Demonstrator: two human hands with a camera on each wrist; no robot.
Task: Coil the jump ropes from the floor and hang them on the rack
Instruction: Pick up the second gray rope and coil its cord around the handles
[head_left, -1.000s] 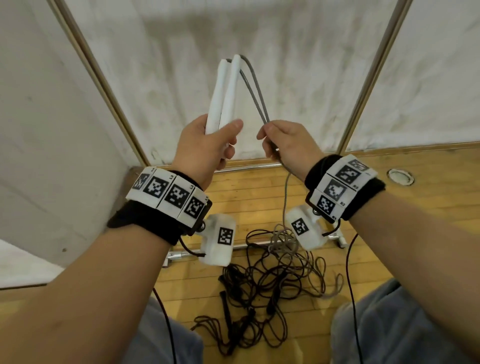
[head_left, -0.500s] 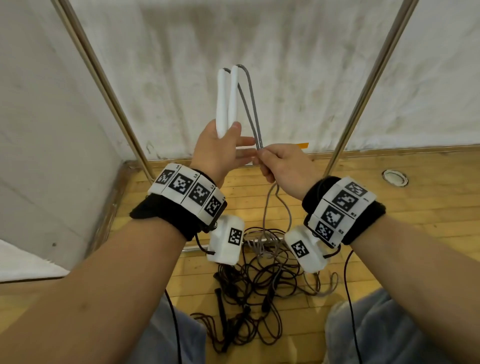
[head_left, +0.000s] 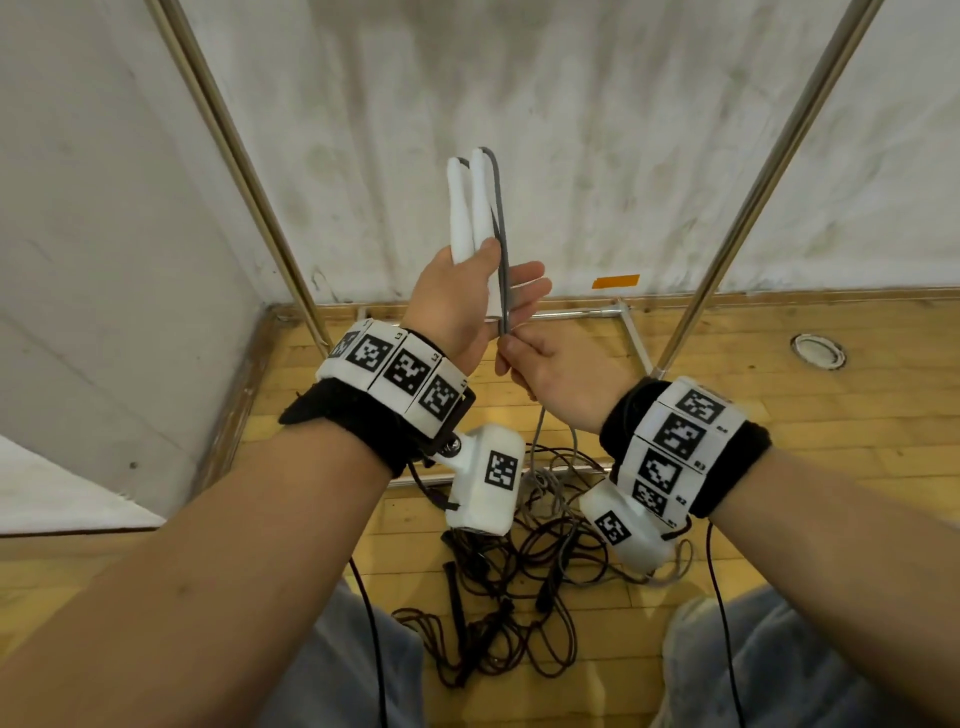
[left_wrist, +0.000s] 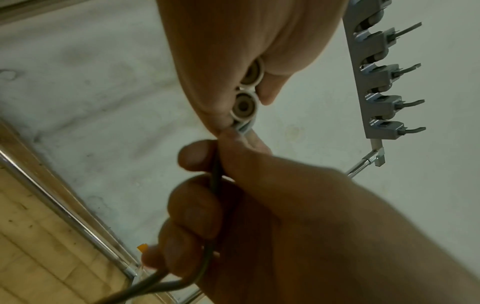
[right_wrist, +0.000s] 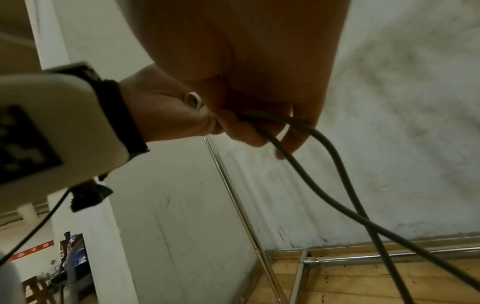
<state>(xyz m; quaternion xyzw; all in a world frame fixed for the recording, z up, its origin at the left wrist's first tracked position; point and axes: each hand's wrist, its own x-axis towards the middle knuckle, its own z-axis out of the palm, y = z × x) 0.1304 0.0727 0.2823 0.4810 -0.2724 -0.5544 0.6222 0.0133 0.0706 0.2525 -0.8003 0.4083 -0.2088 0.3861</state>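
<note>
Your left hand (head_left: 457, 301) is wrapped around the two white handles (head_left: 470, 208) of the grey jump rope (head_left: 500, 218), held upright in front of the far wall (head_left: 571, 130). Your right hand (head_left: 566, 374) sits just below, touching it, fingers pinched on the doubled cord, which trails down to the floor (head_left: 779, 441). The black ropes (head_left: 519, 597) are still a tangle between your knees. You're boxed in: the rack's steel poles (head_left: 249, 197) left and right, wall corner far left. The hook bar (left_wrist: 374, 82) hangs bare.
</note>
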